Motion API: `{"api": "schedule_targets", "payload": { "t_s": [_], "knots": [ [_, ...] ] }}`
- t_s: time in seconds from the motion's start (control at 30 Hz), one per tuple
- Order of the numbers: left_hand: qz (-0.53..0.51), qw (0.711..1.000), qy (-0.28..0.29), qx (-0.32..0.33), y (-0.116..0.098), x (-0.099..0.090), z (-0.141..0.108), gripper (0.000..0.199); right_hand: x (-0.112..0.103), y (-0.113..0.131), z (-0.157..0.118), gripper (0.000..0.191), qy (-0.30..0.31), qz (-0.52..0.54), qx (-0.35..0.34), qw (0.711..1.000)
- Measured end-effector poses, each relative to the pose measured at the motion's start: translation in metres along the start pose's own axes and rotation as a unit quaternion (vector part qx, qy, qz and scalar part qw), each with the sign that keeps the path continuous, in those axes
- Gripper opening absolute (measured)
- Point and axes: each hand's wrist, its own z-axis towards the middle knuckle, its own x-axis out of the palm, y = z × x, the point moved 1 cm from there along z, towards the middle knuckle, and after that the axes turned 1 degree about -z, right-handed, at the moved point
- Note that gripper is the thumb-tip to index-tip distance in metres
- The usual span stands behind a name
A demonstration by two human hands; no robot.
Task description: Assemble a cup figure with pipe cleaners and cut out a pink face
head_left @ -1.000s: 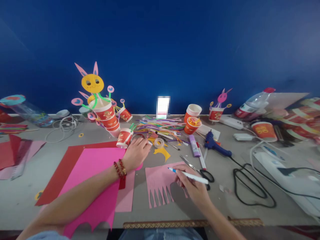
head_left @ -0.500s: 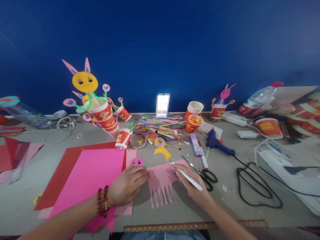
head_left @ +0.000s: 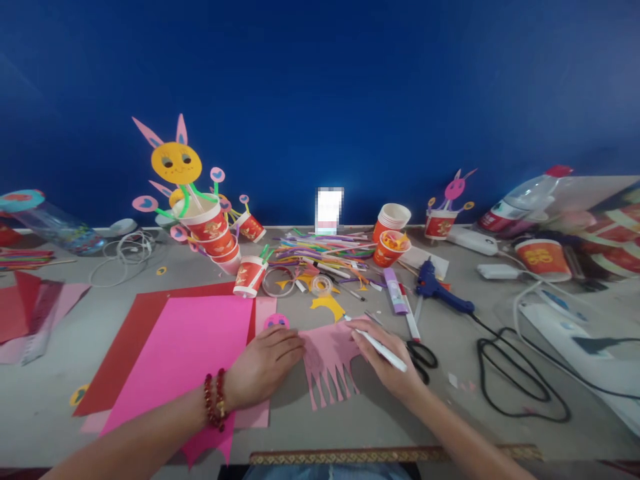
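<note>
My left hand, with a red bead bracelet on its wrist, lies flat with its fingertips on the left edge of a pink paper piece. That piece has several pointed strips cut along its near edge. In my right hand is a white marker, its tip at the paper's far edge. Just beyond my left fingers is a small magenta paper face, partly covered. Scissors lie beside my right hand, their blades mostly hidden behind it. A yellow paper scrap lies past the marker tip.
Magenta and red sheets lie at left. Behind stand a yellow rabbit figure in stacked cups, coloured sticks and red paper cups. At right are a glue stick, a blue glue gun and its cord.
The pink paper piece and both hands have shifted slightly away from me. My right hand now covers more of the scissor blades. The whole view has moved a little.
</note>
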Motion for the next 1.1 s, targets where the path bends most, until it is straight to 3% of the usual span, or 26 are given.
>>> {"api": "schedule_targets", "payload": {
  "t_s": [0.3,0.63,1.1],
  "knots": [
    [-0.004,1.0,0.003,-0.004,0.002,0.001,0.001,0.038,0.019,-0.013,0.004,0.031,-0.006,0.041,0.031,0.999],
    [-0.013,1.0,0.003,-0.015,0.0,0.0,0.002,0.038,0.017,-0.011,0.002,0.03,0.027,0.018,0.011,0.999],
    [-0.013,1.0,0.01,-0.009,-0.002,-0.003,0.004,0.037,0.014,-0.012,0.0,0.028,0.013,0.044,-0.021,0.999]
  ]
}}
